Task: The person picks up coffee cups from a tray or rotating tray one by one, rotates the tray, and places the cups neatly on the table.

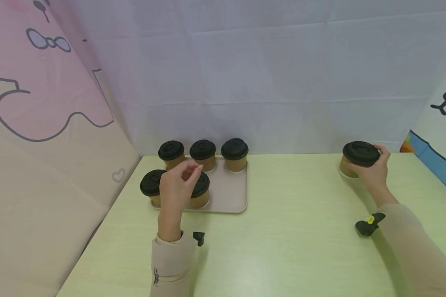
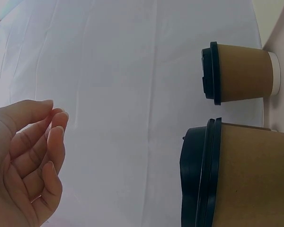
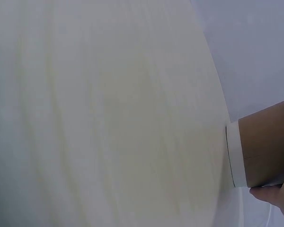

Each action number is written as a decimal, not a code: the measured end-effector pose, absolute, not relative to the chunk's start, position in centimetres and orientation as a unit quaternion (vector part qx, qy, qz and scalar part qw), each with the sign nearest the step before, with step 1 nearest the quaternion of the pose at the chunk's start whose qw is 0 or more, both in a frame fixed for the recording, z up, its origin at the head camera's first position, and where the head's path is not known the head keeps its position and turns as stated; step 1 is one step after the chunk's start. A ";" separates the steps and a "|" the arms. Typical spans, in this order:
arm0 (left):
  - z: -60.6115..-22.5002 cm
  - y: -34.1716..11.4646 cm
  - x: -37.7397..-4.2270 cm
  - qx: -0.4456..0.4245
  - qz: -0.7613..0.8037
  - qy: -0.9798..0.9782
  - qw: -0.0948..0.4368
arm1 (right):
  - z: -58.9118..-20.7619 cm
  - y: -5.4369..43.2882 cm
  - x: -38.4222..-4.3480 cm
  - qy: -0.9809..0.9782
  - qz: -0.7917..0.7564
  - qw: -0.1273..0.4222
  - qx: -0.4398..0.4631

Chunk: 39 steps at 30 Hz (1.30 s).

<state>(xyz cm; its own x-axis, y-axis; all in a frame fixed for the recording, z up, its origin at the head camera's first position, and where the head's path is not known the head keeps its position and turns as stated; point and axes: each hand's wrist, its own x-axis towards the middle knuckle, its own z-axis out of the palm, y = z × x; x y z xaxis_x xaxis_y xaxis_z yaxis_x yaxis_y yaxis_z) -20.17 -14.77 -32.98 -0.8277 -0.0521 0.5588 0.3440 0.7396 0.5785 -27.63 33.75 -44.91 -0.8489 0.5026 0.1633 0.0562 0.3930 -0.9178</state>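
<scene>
My right hand (image 1: 373, 171) grips a brown paper coffee cup (image 1: 349, 167) with a black lid at the far right of the table. In the right wrist view, that cup's white base (image 3: 235, 153) is at the tabletop, with a thumb and part of a finger around its side. Over the tray, my left hand (image 1: 177, 185) hovers with loosely bent fingers and nothing in them. Several matching lidded cups stand on the pale tray (image 1: 228, 194), among them a back right cup (image 1: 235, 154) and a front cup (image 1: 200, 192) partly hidden behind the left hand.
The light wooden table (image 1: 282, 231) meets a white cloth backdrop (image 1: 267, 82) along its far edge. A patterned cloth (image 1: 52, 173) hangs at the left and another (image 1: 438, 152) at the right. Dark wrist straps show at both sleeves.
</scene>
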 end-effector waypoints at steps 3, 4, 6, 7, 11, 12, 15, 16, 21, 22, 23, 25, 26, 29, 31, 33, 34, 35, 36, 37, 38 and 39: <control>-33.0 -14.8 -20.2 -0.083 -0.352 -0.888 0.283 | -44.9 33.8 -27.6 -0.807 0.524 0.209 -0.172; -33.0 -14.8 -20.2 -0.083 -0.352 -0.888 0.283 | -44.9 33.8 -27.7 -0.808 0.523 0.207 -0.173; -33.0 -14.8 -20.2 -0.082 -0.352 -0.889 0.281 | -44.9 33.8 -27.7 -0.809 0.524 0.205 -0.171; -33.0 -14.8 -20.2 -0.082 -0.352 -0.889 0.280 | -44.9 33.8 -27.7 -0.810 0.523 0.204 -0.170; -33.1 -14.7 -20.2 -0.082 -0.352 -0.889 0.280 | -44.9 33.8 -27.6 -0.811 0.522 0.202 -0.169; -33.1 -14.7 -20.2 -0.082 -0.352 -0.889 0.279 | -44.9 33.8 -27.6 -0.811 0.522 0.201 -0.170; -33.1 -14.7 -20.2 -0.084 -0.352 -0.889 0.280 | -44.8 33.8 -27.5 -0.812 0.522 0.199 -0.172; -33.1 -14.7 -20.2 -0.084 -0.351 -0.889 0.280 | -44.8 33.8 -27.5 -0.812 0.522 0.198 -0.172; -33.2 -14.7 -20.3 -0.088 -0.352 -0.889 0.279 | -44.7 33.8 -27.5 -0.812 0.524 0.193 -0.171; -33.2 -14.7 -20.3 -0.089 -0.352 -0.889 0.279 | -44.7 33.8 -27.5 -0.812 0.525 0.193 -0.169; -33.2 -14.7 -20.3 -0.091 -0.352 -0.888 0.280 | -44.7 33.8 -27.5 -0.812 0.525 0.192 -0.168; -33.2 -14.7 -20.3 -0.093 -0.353 -0.888 0.280 | -44.6 33.8 -27.5 -0.812 0.526 0.192 -0.163; -33.1 -14.7 -20.3 -0.095 -0.352 -0.888 0.280 | -44.6 33.8 -27.5 -0.813 0.526 0.191 -0.161; -33.1 -14.7 -20.2 -0.095 -0.353 -0.887 0.281 | -44.5 33.8 -27.5 -0.817 0.522 0.192 -0.156; -33.1 -14.7 -20.2 -0.095 -0.353 -0.888 0.280 | -44.4 33.7 -27.4 -0.818 0.521 0.192 -0.152; -33.2 -14.7 -20.3 -0.096 -0.353 -0.888 0.278 | -44.3 33.7 -27.3 -0.820 0.519 0.191 -0.148; -33.2 -14.7 -20.3 -0.096 -0.354 -0.888 0.278 | -44.3 33.7 -27.2 -0.820 0.519 0.191 -0.145; -33.2 -14.7 -20.3 -0.096 -0.353 -0.888 0.278 | -44.2 33.7 -27.1 -0.821 0.519 0.191 -0.142; -33.2 -14.7 -20.3 -0.096 -0.353 -0.889 0.276 | -44.1 33.7 -27.0 -0.821 0.519 0.191 -0.140; -33.2 -14.7 -20.3 -0.095 -0.354 -0.889 0.275 | -44.1 33.7 -26.9 -0.822 0.518 0.190 -0.139; -33.2 -14.6 -20.3 -0.095 -0.354 -0.889 0.275 | -44.0 33.7 -26.7 -0.823 0.517 0.190 -0.137; -33.2 -14.6 -20.2 -0.095 -0.353 -0.889 0.274 | -43.9 33.8 -26.7 -0.824 0.516 0.191 -0.137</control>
<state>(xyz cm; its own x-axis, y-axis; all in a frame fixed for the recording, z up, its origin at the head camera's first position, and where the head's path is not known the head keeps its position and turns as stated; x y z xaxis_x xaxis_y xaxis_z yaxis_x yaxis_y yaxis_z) -20.23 -14.62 -33.17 -0.8318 -0.0245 0.5546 0.3625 0.7326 0.5761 -26.65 33.77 -43.93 -0.8901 0.4216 0.1733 0.0285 0.4309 -0.9019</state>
